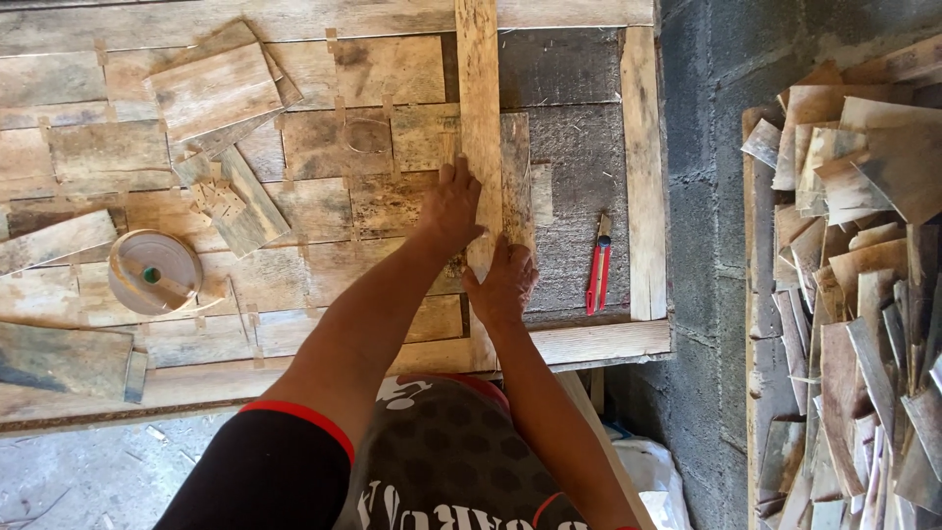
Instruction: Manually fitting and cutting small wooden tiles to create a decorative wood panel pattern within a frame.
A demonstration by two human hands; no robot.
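Observation:
A long wooden straightedge board [478, 88] lies upright across a work table covered with taped-together veneer pieces [324, 211]. My left hand [450, 204] presses flat on the veneer at the board's left edge, fingers spread. My right hand [503, 283] rests lower on the board and a narrow veneer strip [516, 167] beside it, fingers bent over the edge. Neither hand grips a tool.
A red utility knife [598, 267] lies right of the board. A roll of brown tape [154, 271] sits at the left, with loose veneer pieces [214, 90] stacked above it. A pile of veneer scraps [854, 294] stands at the right past a grey block wall [702, 196].

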